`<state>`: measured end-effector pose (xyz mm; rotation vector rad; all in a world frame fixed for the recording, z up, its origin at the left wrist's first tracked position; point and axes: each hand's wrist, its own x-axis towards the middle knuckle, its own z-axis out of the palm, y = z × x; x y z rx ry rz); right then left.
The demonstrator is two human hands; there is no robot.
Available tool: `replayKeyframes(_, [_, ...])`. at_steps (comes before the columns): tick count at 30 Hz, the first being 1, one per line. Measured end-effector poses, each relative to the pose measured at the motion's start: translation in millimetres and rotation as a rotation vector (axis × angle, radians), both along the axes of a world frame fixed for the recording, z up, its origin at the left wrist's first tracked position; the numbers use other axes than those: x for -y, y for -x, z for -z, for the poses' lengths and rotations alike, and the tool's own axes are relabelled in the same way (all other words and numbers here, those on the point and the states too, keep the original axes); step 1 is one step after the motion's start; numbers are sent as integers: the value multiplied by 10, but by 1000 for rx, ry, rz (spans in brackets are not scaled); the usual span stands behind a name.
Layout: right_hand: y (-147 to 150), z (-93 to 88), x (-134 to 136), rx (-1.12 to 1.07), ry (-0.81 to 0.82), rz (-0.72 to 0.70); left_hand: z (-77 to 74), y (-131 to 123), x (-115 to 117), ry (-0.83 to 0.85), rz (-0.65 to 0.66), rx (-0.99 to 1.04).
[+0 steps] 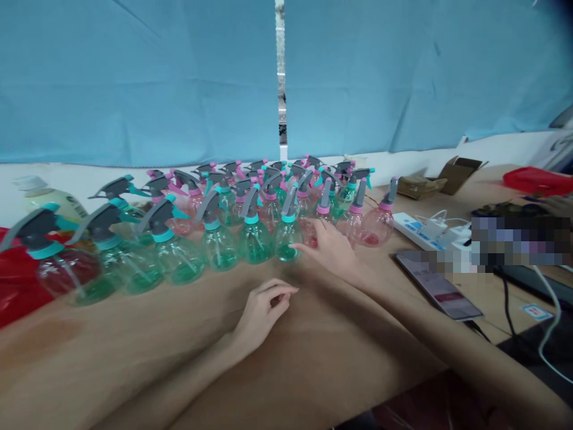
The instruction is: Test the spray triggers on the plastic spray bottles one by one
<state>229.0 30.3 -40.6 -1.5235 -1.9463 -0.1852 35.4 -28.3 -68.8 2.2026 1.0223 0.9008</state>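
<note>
Several small spray bottles stand crowded on a brown table point(134, 358), green ones with teal collars in front and pink ones with pink collars behind. My right hand point(329, 246) reaches forward with fingers stretched out, its fingertips touching the base of a green spray bottle point(287, 235) at the front row's right end. A pink spray bottle point(378, 221) stands just right of that hand. My left hand point(265, 309) rests on the table nearer me, fingers loosely curled toward the thumb, with nothing visible in them.
A red bag point(13, 280) lies at the left edge. A white power strip point(418, 230) with cables, a phone point(441, 286) and a small cardboard box point(456, 173) sit at the right. A blue curtain point(134, 77) hangs behind the table.
</note>
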Motion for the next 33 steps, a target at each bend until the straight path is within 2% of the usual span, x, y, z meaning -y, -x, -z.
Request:
replayKeyframes(4, [-278,64,109,-151,-13,62,40,-20,-11,-1,-13,4])
replayKeyframes(9, [-518,83,50,-201,-61,169,108,-71,-33,1,-48,16])
replayKeyframes(14, [-492,64,-94,-192,-44,222,145,-102,-44,13,-82,27])
replayKeyframes(22, [-381,41,-280,-184,120,275,60,-84,-49,72,-61,-28])
replayKeyframes(27, [-399,39,-253,-162,138,277,111,-174,-290,49,-91,-23])
replayKeyframes(33, [-459,33,-62,-114,147,220,143,-355,-658,23,-184,42])
